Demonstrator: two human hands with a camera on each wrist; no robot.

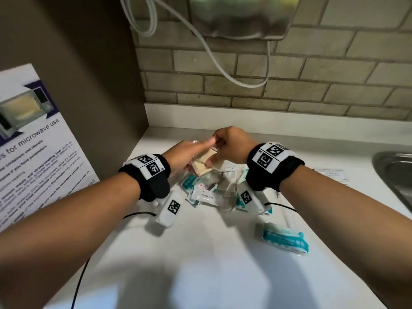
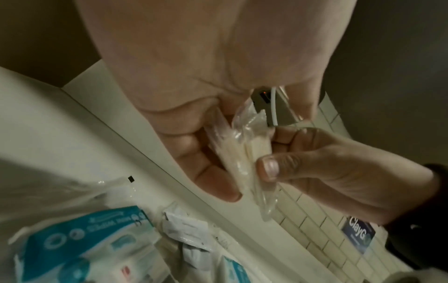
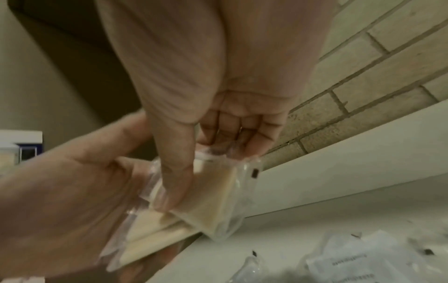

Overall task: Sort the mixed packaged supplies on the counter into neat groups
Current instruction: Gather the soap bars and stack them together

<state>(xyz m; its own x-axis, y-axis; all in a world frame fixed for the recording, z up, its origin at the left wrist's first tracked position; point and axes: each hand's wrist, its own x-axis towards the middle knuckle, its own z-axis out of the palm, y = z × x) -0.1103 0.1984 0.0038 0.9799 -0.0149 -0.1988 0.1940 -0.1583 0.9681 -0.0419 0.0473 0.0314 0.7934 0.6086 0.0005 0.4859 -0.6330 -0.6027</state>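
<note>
From the head view, a clear packet (image 1: 204,162) with a cream slab inside is held above the counter (image 1: 200,253) by both hands: the left hand (image 1: 185,156) grips its near end, the right hand (image 1: 231,144) pinches its far end. Below them a pile (image 1: 214,192) of white and teal sachets is spread on the counter, and one teal pack (image 1: 285,238) lies apart to the right, near the sink (image 1: 394,175).

From the left wrist, the packet (image 2: 238,153) is seen clamped between left fingers (image 2: 194,153) and the right thumb (image 2: 269,167).

From the right wrist, the packet (image 3: 213,195) is pressed by the right thumb (image 3: 174,172), its other end cupped in the left hand (image 3: 72,201).
</note>
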